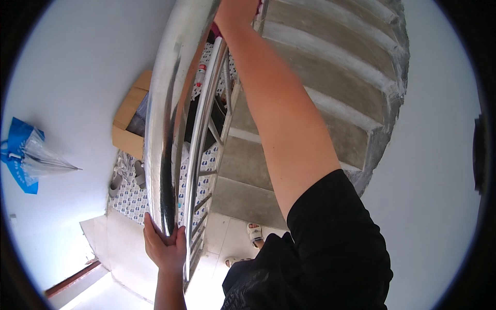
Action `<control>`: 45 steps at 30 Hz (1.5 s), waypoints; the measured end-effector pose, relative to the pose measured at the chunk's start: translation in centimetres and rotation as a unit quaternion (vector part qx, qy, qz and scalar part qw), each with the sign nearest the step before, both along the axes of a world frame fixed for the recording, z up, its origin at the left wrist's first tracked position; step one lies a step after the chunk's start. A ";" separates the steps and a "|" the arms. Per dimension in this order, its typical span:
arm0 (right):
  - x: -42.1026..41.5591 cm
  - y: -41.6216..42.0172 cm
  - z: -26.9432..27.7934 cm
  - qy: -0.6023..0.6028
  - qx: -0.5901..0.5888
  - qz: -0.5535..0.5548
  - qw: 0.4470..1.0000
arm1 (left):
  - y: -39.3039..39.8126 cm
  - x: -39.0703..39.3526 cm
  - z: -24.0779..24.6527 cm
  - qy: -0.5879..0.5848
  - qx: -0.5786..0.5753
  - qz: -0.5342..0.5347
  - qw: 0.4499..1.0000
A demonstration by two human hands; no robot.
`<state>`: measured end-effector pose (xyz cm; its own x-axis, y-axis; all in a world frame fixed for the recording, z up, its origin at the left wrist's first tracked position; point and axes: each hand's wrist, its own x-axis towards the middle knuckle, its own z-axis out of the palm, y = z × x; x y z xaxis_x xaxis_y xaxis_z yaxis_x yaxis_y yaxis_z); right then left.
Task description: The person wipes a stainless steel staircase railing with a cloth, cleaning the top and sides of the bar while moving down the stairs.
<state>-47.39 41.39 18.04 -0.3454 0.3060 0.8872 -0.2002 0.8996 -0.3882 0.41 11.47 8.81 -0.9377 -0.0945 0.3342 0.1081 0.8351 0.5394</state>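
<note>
A thick, polished metal handrail (161,128) curves from the top edge down to my left hand (166,244). That hand wraps around the rail's lower part, its thumb on the right side and fingers on the left. Beside it runs a thinner metal rail (205,100), carried by slanting metal bars. My right arm reaches up across the stairs, and my right hand (237,13) is at the top edge, partly cut off. Dark red cloth (216,31) shows at both sides of this hand, over the thinner rail. The right fingertips are hidden.
Concrete stairs (314,77) curve up on the right beside a white wall (438,116). Beyond the railing are an open cardboard box (130,133), grey slippers (115,185) and a bottle (200,75). Umbrellas (33,155) hang on the left wall.
</note>
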 end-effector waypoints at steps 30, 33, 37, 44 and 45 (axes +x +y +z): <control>42.8 -13.3 -30.4 -0.383 -0.422 0.398 0.719 | -0.6 0.4 -0.7 -0.041 0.052 -0.004 0.998; 45.7 -15.6 -32.6 -0.576 -0.393 0.457 0.551 | -0.5 0.4 -0.3 -0.053 0.019 0.002 0.998; 46.5 -17.4 -34.7 -0.354 -0.190 0.596 0.695 | -0.9 0.6 -1.0 -0.043 0.029 0.007 0.999; 42.6 -19.0 -38.8 -0.360 0.034 0.577 0.733 | -1.2 1.0 -0.5 -0.031 -0.018 -0.010 0.999; 42.8 -19.2 -40.7 -0.342 0.002 0.547 0.764 | -1.1 1.0 -0.5 -0.040 -0.023 -0.011 0.999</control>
<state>-4.56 22.19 -22.64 -0.7758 -0.5005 0.3842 -0.5844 0.3406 -0.7365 1.45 10.42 8.27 -0.9633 -0.0597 0.2618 0.0847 0.8576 0.5073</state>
